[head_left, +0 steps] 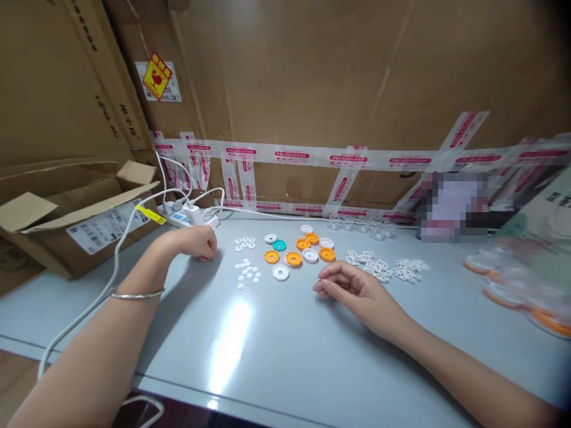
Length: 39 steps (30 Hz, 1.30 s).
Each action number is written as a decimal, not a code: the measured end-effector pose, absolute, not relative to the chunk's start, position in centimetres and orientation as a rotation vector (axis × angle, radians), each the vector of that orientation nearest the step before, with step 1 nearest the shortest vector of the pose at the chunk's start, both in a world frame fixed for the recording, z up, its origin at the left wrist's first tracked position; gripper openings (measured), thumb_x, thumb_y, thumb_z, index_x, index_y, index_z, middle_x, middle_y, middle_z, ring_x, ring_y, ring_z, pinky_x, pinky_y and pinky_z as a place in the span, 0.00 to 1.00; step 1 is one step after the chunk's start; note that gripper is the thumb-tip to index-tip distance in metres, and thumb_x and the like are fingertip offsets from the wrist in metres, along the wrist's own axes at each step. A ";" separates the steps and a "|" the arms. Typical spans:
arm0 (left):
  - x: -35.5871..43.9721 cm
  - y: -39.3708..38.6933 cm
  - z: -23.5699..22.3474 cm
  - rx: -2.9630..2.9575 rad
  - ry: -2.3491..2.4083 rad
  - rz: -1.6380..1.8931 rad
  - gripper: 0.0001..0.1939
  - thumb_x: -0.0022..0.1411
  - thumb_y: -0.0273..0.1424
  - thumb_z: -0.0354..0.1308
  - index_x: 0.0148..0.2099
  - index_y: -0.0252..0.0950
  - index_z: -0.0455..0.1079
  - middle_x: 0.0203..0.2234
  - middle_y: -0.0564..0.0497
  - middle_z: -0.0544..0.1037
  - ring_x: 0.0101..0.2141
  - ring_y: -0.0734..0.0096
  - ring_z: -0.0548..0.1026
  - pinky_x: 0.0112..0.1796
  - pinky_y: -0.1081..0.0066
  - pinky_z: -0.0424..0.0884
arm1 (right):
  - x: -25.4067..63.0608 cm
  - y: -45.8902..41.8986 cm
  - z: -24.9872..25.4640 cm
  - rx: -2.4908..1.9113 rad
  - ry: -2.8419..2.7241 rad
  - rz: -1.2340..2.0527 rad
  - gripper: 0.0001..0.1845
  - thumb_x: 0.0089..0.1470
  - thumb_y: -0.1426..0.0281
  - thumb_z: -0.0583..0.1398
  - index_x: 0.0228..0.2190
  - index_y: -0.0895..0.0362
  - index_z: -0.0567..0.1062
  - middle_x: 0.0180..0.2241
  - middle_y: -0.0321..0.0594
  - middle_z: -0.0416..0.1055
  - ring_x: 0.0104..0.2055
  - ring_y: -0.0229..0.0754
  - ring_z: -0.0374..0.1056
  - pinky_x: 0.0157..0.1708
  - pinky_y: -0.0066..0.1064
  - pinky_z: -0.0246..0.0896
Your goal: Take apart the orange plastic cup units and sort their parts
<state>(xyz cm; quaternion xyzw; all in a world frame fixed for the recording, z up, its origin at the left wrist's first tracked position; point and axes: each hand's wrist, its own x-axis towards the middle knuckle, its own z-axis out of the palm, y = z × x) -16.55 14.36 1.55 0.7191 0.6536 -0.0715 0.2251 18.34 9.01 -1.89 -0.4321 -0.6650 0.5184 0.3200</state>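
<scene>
"What is the left hand (200,242) doing?"
"It's curled into a loose fist above the desk (276,339), just in front of the power strip (177,220). I can't tell whether anything is tucked inside."
"And the right hand (350,291)?"
"Half open, fingers bent and thumb forward, with nothing visible in its grip. It's near the orange rings (327,254) and just in front of the white cut-out pieces (378,270)."
"Where are the other rings?"
"The white rings (310,255) and one teal ring (279,245) lie among the orange ones, between the hands and farther back."
"Anything nearer the left hand?"
"Small white discs (249,276), scattered to its right on the desk."
</scene>
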 end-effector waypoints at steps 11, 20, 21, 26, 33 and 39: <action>-11.2 13.2 1.6 2.243 1.551 0.006 0.09 0.48 0.35 0.55 0.32 0.38 0.71 0.28 0.53 0.76 0.29 0.71 0.72 0.27 0.78 0.63 | 18.6 9.3 -1.8 -1.112 -1.806 1.293 0.12 0.50 0.60 0.57 0.29 0.57 0.68 0.31 0.40 0.72 0.35 0.39 0.69 0.39 0.33 0.65; -10.8 13.1 1.0 2.215 1.553 -0.039 0.07 0.47 0.32 0.56 0.32 0.37 0.71 0.28 0.52 0.76 0.29 0.71 0.73 0.27 0.78 0.64 | 18.7 9.3 -1.8 -1.116 -1.819 1.286 0.12 0.51 0.60 0.56 0.29 0.57 0.69 0.31 0.40 0.71 0.35 0.38 0.69 0.39 0.33 0.65; -10.8 13.1 1.0 2.220 1.554 -0.039 0.07 0.48 0.32 0.56 0.32 0.37 0.71 0.28 0.52 0.76 0.29 0.71 0.73 0.26 0.78 0.63 | 18.7 9.3 -1.8 -1.119 -1.818 1.283 0.12 0.51 0.60 0.56 0.29 0.57 0.69 0.31 0.40 0.71 0.35 0.38 0.69 0.39 0.33 0.65; -10.7 13.6 0.6 2.262 1.584 0.137 0.09 0.50 0.35 0.54 0.32 0.37 0.71 0.26 0.52 0.76 0.27 0.72 0.72 0.25 0.77 0.62 | 18.8 9.4 -1.9 -1.125 -1.828 1.274 0.13 0.51 0.59 0.56 0.29 0.57 0.69 0.32 0.40 0.72 0.36 0.39 0.69 0.39 0.33 0.64; -10.0 14.0 0.0 2.255 1.531 0.204 0.07 0.49 0.33 0.55 0.30 0.35 0.70 0.24 0.53 0.75 0.25 0.73 0.71 0.25 0.78 0.62 | 18.7 9.4 -1.9 -1.121 -1.830 1.278 0.13 0.50 0.59 0.57 0.29 0.57 0.69 0.32 0.41 0.72 0.35 0.39 0.69 0.38 0.33 0.65; -9.6 13.9 -0.1 2.218 1.536 0.291 0.07 0.50 0.31 0.54 0.31 0.34 0.70 0.24 0.51 0.75 0.26 0.73 0.71 0.26 0.77 0.63 | 18.8 9.4 -1.9 -1.116 -1.828 1.279 0.13 0.50 0.59 0.57 0.29 0.57 0.69 0.31 0.40 0.72 0.35 0.38 0.69 0.38 0.32 0.64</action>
